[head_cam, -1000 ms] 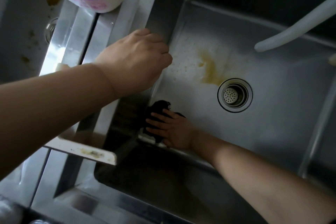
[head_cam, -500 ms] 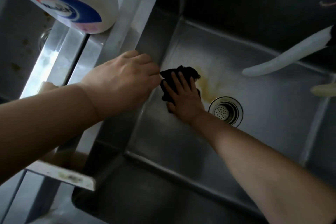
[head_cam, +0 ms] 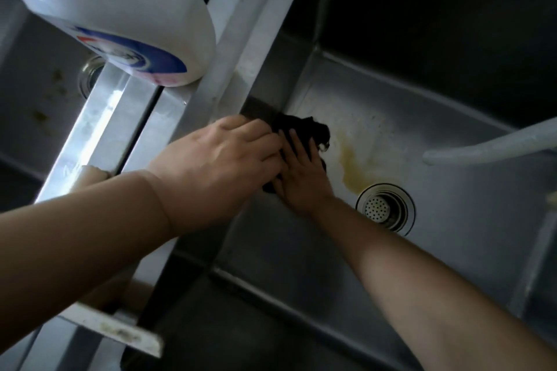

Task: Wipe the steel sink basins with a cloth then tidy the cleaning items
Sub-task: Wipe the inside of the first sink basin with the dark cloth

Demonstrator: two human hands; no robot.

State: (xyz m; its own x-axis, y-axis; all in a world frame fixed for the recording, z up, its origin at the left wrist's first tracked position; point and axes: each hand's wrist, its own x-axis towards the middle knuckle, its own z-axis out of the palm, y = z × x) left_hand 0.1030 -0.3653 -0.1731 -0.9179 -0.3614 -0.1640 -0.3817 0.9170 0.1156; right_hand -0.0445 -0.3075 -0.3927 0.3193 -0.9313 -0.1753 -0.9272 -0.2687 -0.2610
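A dark cloth lies flat on the floor of the right steel basin, close to its left wall. My right hand presses on the cloth with fingers spread. My left hand rests curled on the steel divider between the two basins, its fingers over the edge and overlapping my right fingers in view. A yellow stain spreads on the basin floor between the cloth and the round drain strainer.
A white detergent bottle with a blue and red label stands on the divider at the top left. A pale hose hangs over the right basin. The left basin shows brown specks and its own drain.
My right hand has slid the cloth from the basin's near left corner up toward the far left, next to the stain. My left hand has stayed on the divider; the view tilted.
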